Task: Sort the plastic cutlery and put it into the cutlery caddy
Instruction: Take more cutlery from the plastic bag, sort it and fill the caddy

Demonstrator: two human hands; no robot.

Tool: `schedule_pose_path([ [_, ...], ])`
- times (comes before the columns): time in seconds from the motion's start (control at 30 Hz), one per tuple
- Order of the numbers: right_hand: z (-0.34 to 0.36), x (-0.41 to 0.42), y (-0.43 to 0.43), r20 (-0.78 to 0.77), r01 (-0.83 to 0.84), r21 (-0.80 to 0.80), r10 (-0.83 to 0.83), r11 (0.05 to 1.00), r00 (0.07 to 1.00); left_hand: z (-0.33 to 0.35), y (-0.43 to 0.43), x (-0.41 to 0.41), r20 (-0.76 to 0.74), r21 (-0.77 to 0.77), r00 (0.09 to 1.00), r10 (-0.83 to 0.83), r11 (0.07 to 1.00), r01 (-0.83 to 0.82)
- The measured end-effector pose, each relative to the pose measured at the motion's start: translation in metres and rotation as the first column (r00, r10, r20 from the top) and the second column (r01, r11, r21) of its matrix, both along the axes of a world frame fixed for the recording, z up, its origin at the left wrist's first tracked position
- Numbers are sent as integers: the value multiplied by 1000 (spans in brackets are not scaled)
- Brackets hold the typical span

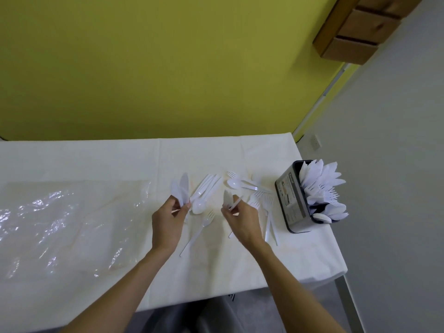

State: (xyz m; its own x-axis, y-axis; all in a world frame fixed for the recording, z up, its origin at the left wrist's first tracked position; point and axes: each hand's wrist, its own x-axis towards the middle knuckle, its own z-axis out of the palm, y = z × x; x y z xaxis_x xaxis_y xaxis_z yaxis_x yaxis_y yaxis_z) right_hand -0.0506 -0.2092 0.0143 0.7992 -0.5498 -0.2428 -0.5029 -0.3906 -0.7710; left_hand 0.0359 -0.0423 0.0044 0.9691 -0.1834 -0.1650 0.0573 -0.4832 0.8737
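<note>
- Plastic cutlery (211, 188) lies scattered across the middle of the white-covered table (96, 159), between the two hands and the caddy, all of it white.
- Left hand (168, 224) pinches two knives (180, 188) by the handles, blades fanned up and away toward the yellow wall (168, 68), long axes running near-to-far.
- Right hand (242, 222) grips another knife (227, 199) between thumb and fingers, blade tip pointing away, with a thin handle crossing it at a slant to the right.
- A lone fork (198, 233) lies between the hands, tines far-right, handle angling back toward the near-left.
- A spoon (234, 183) lies crosswise farther back, bowl to the left, handle running right toward the caddy.
- More forks (263, 203) sit just right of the right hand, tines away, handles trailing toward the near edge.
- Cutlery caddy (292, 200) stands at the table's right edge, dark, already bristling with white pieces leaning out to the right.
- Clear plastic sheet (60, 224) lies on the left of the table, well apart from the pile.
</note>
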Motion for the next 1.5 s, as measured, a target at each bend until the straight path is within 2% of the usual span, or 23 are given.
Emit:
schedule_pose_path([
  [0.1, 4, -7, -5, -26, -10, 2, 10, 1000, 1000, -2, -4, -5, 4, 77, 1000, -29, 997, 29],
  [0.17, 20, -13, -17, -4, 44, -2, -44, 999, 999, 2, -8, -9, 34, 85, 999, -30, 996, 27],
  [0.37, 98, -44, -90, 150, 235, 95, -248, 967, 957, 36, -47, -6, 70, -60, 996, -56, 996, 60],
  [0.5, 138, -65, -159, 291, 475, 336, -569, 813, 769, 60, -101, -9, 67, -166, 986, -154, 973, 163],
  [0.6, 149, -72, -195, 290, 593, 379, -700, 710, 653, 77, -148, -19, 61, -276, 972, -226, 932, 234],
  [0.67, 143, -72, -209, 296, 630, 382, -736, 676, 610, 84, -177, -26, 46, -322, 967, -251, 913, 252],
  [0.73, 131, -71, -215, 324, 634, 257, -684, 729, 654, 86, -203, -31, 23, -357, 968, -251, 902, 242],
  [0.8, 123, -68, -214, 289, 584, 43, -570, 810, 769, 87, -222, -35, 19, -370, 969, -247, 898, 237],
  [0.9, 121, -63, -214, 199, 429, -160, -396, 889, 896, 87, -243, -43, 31, -351, 964, -265, 900, 259],
  [1.0, 123, -57, -217, 50, 259, -302, -256, 917, 965, 87, -254, -49, 85, -265, 951, -297, 914, 309],
  [1.17, 122, -52, -224, -28, 143, -336, -161, 931, 987, 87, -264, -46, 159, -171, 924, -348, 912, 373],
  [1.37, 110, -61, -233, 101, 148, -258, -126, 955, 987, 82, -261, -47, 157, -203, 941, -300, 923, 328],
  [1.5, 105, -63, -236, 123, 143, -229, -117, 963, 985, 83, -265, -50, 163, -213, 941, -295, 921, 326],
])
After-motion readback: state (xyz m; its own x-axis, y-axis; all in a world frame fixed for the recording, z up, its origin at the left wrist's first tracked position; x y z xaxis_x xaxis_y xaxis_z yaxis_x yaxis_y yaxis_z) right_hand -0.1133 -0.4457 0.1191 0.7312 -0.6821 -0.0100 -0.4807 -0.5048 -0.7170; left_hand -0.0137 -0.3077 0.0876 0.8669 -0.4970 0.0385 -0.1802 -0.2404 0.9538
